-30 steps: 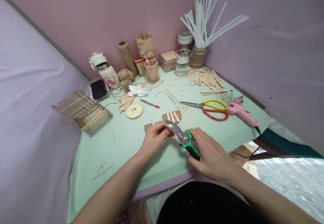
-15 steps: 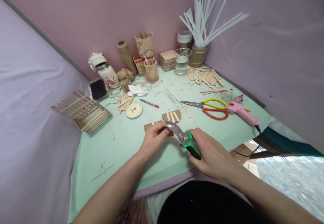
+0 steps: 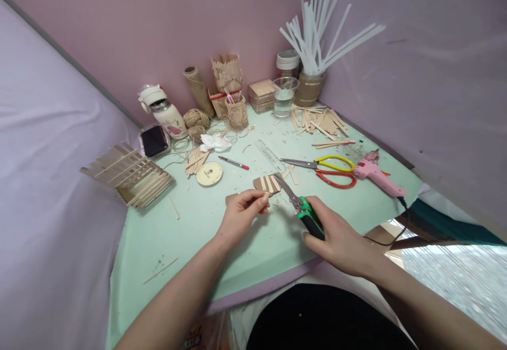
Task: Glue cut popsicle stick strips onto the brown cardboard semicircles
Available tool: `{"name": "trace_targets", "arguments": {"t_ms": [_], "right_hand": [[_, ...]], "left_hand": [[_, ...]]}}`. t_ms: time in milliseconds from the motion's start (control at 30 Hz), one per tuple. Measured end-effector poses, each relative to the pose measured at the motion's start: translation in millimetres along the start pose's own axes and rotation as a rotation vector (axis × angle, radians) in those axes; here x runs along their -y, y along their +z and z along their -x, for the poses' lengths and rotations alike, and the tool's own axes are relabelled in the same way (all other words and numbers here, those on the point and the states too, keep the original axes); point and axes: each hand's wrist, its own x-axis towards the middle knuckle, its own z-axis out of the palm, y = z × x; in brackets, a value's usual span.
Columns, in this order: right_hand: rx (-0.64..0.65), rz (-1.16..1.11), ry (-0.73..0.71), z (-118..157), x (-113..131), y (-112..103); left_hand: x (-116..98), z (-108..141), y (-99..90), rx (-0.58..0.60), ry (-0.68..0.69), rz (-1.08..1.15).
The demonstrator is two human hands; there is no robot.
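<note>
My right hand (image 3: 336, 234) grips green-and-black pruning shears (image 3: 304, 210) whose curved blades point up and left. The blades look closed. My left hand (image 3: 247, 207) pinches a small piece of wooden stick (image 3: 266, 195) between thumb and fingers, just left of the blade tips and apart from them. Beyond the fingers lies a rounded piece of cardboard (image 3: 259, 183) with several pale stick strips (image 3: 271, 182) across it. A second cardboard piece (image 3: 231, 199) is mostly covered by my left hand.
Scissors (image 3: 309, 164) with yellow and red handles and a pink glue gun (image 3: 380, 176) lie on the right. A slatted stick frame (image 3: 146, 181) stands left. Behind are a ruler (image 3: 271, 154), pen (image 3: 233, 162), round lid (image 3: 209, 173) and a cup of water (image 3: 283, 102).
The shears have moved right, away from my left fingers, and their blades have come together. My left hand has stayed almost in place, with the small stick piece now visible.
</note>
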Motion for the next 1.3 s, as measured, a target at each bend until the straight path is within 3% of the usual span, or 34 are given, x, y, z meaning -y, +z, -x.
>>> {"name": "trace_targets", "arguments": {"t_ms": [133, 333, 500, 700, 833, 967, 1067, 1167, 1300], "right_hand": [[-0.049, 0.072, 0.052, -5.3, -8.0, 1.5], [-0.302, 0.468, 0.094, -26.0, -36.9, -5.8], [-0.318, 0.696, 0.220, -40.8, -47.2, -19.2], [-0.374, 0.783, 0.285, -58.5, -52.2, -13.8], [-0.425, 0.772, 0.225, -63.8, -59.8, -5.1], [-0.526, 0.589, -0.028, -57.9, -53.6, -5.0], [-0.386, 0.178, -0.239, -50.0, -33.0, -0.4], [-0.232, -0.152, -0.310, -45.3, -10.2, 11.9], [-0.232, -0.318, -0.349, -47.3, 4.5, 25.8]], "left_hand": [[-1.4, -0.2, 0.9, 0.005, -0.011, 0.017], [0.1, -1.0, 0.8, 0.044, 0.033, 0.011], [1.4, -0.6, 1.0, 0.088, 0.005, -0.011], [3.4, -2.3, -0.8, 0.134, 0.031, -0.048], [1.5, -2.7, -1.1, 0.139, -0.022, -0.004], [-0.5, -1.8, 1.3, 0.106, -0.021, 0.035], [-1.3, -1.3, 3.5, 0.125, -0.016, 0.083], [-2.7, -0.9, 4.7, 0.163, -0.028, 0.143], [-4.0, -0.2, 4.3, 0.179, -0.021, 0.188]]}}
